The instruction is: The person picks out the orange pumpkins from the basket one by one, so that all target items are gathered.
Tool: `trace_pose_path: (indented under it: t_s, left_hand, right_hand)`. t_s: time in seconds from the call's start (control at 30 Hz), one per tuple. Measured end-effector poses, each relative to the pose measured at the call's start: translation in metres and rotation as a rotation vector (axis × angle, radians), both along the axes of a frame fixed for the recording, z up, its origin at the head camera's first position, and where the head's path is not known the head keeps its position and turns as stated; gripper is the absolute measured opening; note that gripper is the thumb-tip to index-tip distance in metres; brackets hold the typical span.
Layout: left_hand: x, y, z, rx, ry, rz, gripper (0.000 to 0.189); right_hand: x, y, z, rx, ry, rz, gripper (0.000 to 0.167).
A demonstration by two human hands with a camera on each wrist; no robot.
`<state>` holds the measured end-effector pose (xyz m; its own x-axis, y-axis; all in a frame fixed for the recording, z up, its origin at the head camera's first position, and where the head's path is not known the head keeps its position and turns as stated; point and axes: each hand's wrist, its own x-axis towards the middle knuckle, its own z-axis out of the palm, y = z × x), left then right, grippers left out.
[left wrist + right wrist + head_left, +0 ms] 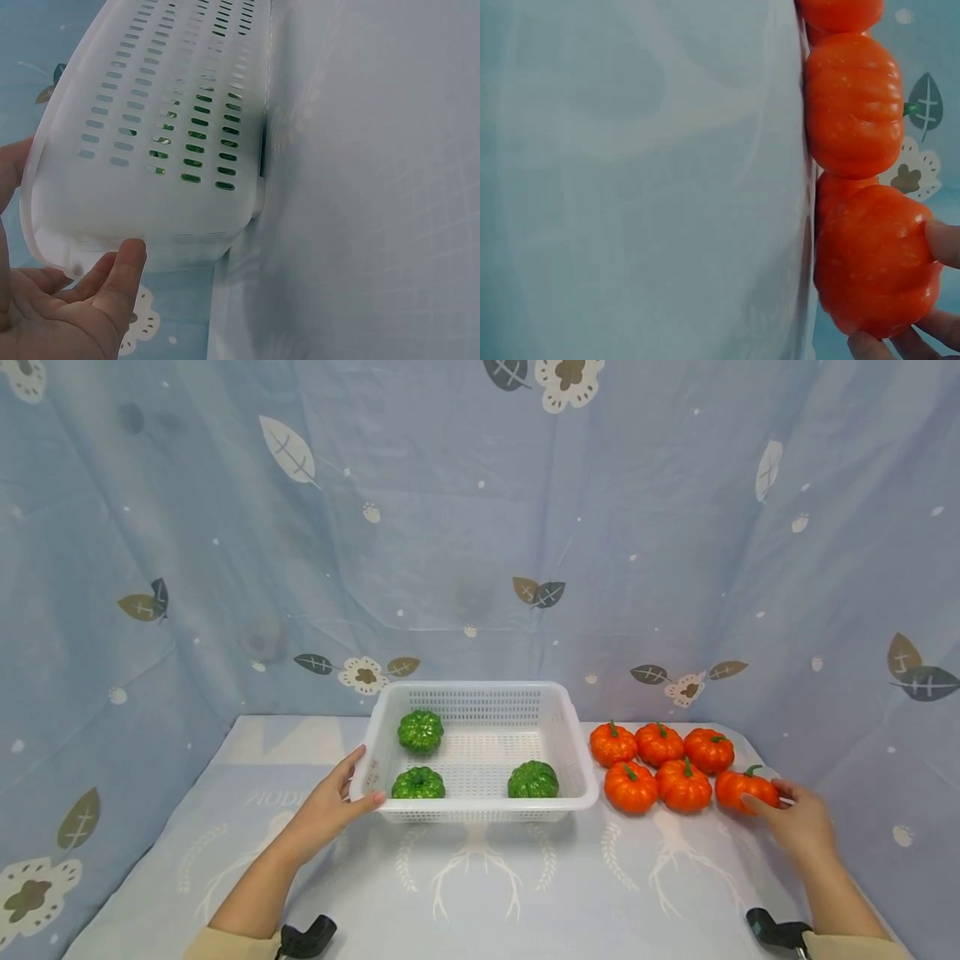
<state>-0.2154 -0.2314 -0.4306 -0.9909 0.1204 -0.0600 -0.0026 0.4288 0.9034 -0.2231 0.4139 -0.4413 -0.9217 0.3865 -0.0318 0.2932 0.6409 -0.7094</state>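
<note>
A white plastic basket (480,806) with slotted walls stands at the middle of the table. Inside it lie three green pumpkins, one at the back left (421,732), one at the front left (418,783) and one at the front right (533,780). My left hand (330,806) holds the basket's left end, thumb at the front rim; the left wrist view shows fingers against its wall (127,202). At the far right, my right hand (802,822) grips an orange pumpkin (738,790) between thumb and fingers. That pumpkin (877,262) appears slightly tilted in the right wrist view.
Several other orange pumpkins (684,785) sit in two rows right of the basket, close to one another. A pale patterned cloth covers the table (480,877). Blue patterned curtains (465,527) hang behind and at both sides.
</note>
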Motion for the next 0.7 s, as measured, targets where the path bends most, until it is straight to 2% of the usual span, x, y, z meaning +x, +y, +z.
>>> trace_pose_path:
  t_s: [0.13, 0.43, 0.7]
  left_hand:
    - [0.0010, 0.0002, 0.0006, -0.012, 0.001, -0.001, 0.106]
    - [0.0000, 0.0004, 0.0004, -0.002, 0.003, -0.004, 0.105]
    - [0.0002, -0.0005, -0.0001, 0.013, 0.005, -0.006, 0.104]
  right_hand:
    - [-0.0007, -0.0007, -0.0037, -0.019, -0.027, 0.001, 0.080]
    - [0.0020, -0.0036, 0.0037, -0.093, -0.128, -0.039, 0.083]
    - [0.0040, -0.0062, 0.0021, -0.040, -0.048, -0.039, 0.071]
